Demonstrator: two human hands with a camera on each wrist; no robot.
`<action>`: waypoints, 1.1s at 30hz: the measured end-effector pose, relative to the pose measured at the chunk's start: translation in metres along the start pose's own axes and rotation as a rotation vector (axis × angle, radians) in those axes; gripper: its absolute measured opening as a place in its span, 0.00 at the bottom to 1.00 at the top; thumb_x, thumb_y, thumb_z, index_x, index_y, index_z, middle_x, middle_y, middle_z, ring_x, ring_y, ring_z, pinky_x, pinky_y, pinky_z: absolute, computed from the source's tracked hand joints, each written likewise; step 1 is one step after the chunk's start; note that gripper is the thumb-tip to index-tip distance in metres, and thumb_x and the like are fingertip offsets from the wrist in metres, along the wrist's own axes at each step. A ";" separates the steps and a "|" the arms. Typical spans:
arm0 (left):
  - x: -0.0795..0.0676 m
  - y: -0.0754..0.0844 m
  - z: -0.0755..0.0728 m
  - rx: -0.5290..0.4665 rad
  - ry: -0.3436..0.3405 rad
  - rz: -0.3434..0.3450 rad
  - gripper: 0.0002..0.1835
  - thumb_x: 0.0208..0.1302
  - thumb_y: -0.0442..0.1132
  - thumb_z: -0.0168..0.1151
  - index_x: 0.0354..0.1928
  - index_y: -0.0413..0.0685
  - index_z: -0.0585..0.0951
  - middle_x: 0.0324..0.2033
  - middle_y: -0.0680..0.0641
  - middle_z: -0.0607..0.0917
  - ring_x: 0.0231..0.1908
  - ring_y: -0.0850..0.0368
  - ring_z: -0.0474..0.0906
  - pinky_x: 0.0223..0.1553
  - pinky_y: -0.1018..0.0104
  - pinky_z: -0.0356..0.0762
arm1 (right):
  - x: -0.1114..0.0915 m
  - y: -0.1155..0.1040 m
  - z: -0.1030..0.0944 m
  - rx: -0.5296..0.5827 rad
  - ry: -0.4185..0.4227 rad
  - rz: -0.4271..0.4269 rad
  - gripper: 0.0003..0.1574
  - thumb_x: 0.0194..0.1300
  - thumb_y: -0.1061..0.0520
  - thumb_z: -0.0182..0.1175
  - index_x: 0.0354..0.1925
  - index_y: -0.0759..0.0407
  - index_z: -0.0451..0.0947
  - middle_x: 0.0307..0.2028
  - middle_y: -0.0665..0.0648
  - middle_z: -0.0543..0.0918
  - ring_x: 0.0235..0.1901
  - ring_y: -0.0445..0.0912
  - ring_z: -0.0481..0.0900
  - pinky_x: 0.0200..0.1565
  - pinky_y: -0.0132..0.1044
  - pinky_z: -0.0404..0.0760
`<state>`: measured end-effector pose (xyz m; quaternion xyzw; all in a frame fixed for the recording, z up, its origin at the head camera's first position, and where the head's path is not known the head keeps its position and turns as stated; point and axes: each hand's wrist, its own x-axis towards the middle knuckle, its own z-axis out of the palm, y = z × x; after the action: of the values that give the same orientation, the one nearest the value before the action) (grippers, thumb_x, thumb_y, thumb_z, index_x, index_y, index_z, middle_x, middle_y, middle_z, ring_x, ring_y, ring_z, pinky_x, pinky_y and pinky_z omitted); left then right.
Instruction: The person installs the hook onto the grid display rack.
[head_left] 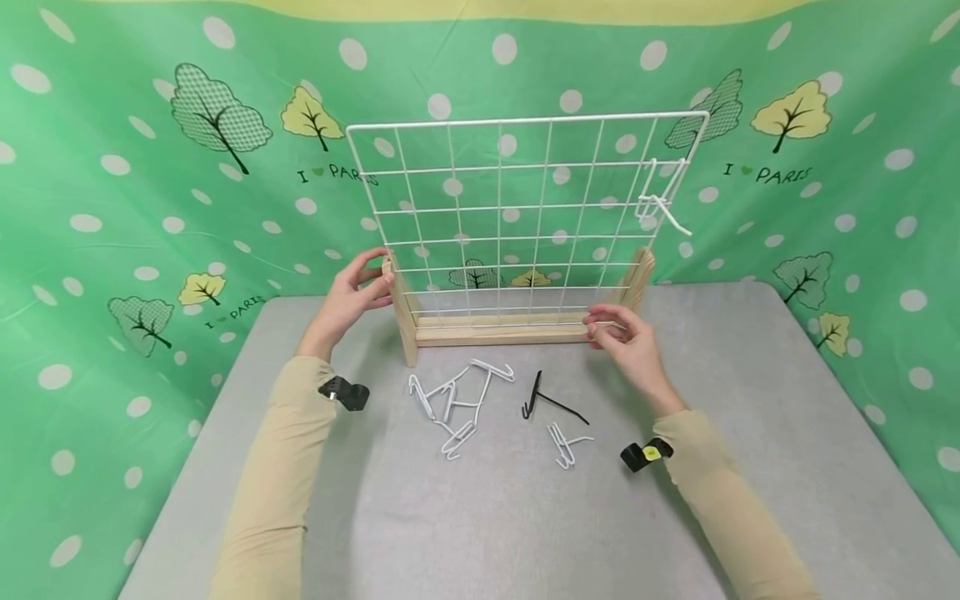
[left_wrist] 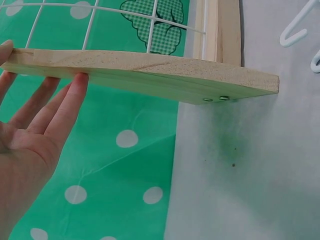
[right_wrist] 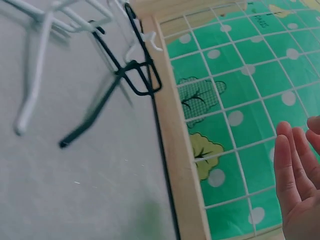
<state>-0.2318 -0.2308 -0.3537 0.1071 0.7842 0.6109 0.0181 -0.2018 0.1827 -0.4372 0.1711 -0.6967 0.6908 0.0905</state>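
Note:
A white wire grid panel (head_left: 525,121) stands upright in a wooden stand with a base bar (head_left: 495,337). My left hand (head_left: 348,302) grips the stand's left side post (left_wrist: 150,65), thumb on its near edge and fingertips against the outer face. My right hand (head_left: 630,346) is at the lower right of the grid, close in front of the wires. Its fingers (right_wrist: 284,165) are fairly straight, with nothing held. One white wire hook (head_left: 670,217) hangs at the panel's upper right.
On the grey table (head_left: 450,533), several white hooks (head_left: 467,405) lie tangled in front of the stand. A black hook (head_left: 561,407) lies to their right, with another white hook (head_left: 562,446) nearer me. A green dotted cloth (head_left: 150,225) hangs behind.

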 end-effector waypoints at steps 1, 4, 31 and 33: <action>0.000 0.000 0.000 0.000 0.002 0.000 0.28 0.72 0.35 0.54 0.71 0.40 0.60 0.62 0.27 0.67 0.55 0.33 0.72 0.54 0.48 0.76 | -0.001 0.001 0.001 -0.004 -0.014 0.004 0.16 0.64 0.76 0.55 0.51 0.81 0.72 0.40 0.75 0.79 0.32 0.44 0.84 0.34 0.33 0.86; 0.000 0.001 0.001 -0.003 0.009 -0.001 0.28 0.72 0.35 0.54 0.71 0.40 0.60 0.62 0.27 0.67 0.55 0.34 0.72 0.54 0.46 0.76 | -0.004 0.003 0.003 -0.011 -0.063 0.015 0.17 0.63 0.78 0.53 0.52 0.82 0.71 0.42 0.81 0.76 0.33 0.44 0.84 0.36 0.33 0.86; 0.010 -0.026 -0.001 0.006 0.083 0.025 0.29 0.71 0.40 0.56 0.72 0.48 0.62 0.62 0.29 0.69 0.49 0.41 0.79 0.47 0.57 0.82 | -0.019 0.009 0.006 -0.184 -0.614 0.101 0.16 0.62 0.73 0.60 0.49 0.76 0.75 0.42 0.73 0.81 0.42 0.59 0.80 0.45 0.38 0.84; 0.011 -0.027 -0.001 0.012 0.087 0.024 0.29 0.71 0.40 0.57 0.71 0.48 0.63 0.62 0.28 0.69 0.46 0.46 0.81 0.46 0.59 0.83 | -0.020 0.009 0.007 -0.188 -0.648 0.094 0.16 0.62 0.72 0.59 0.49 0.77 0.74 0.41 0.73 0.80 0.42 0.59 0.80 0.45 0.38 0.83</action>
<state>-0.2463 -0.2362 -0.3782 0.0899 0.7865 0.6105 -0.0239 -0.1858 0.1781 -0.4532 0.3400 -0.7570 0.5369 -0.1522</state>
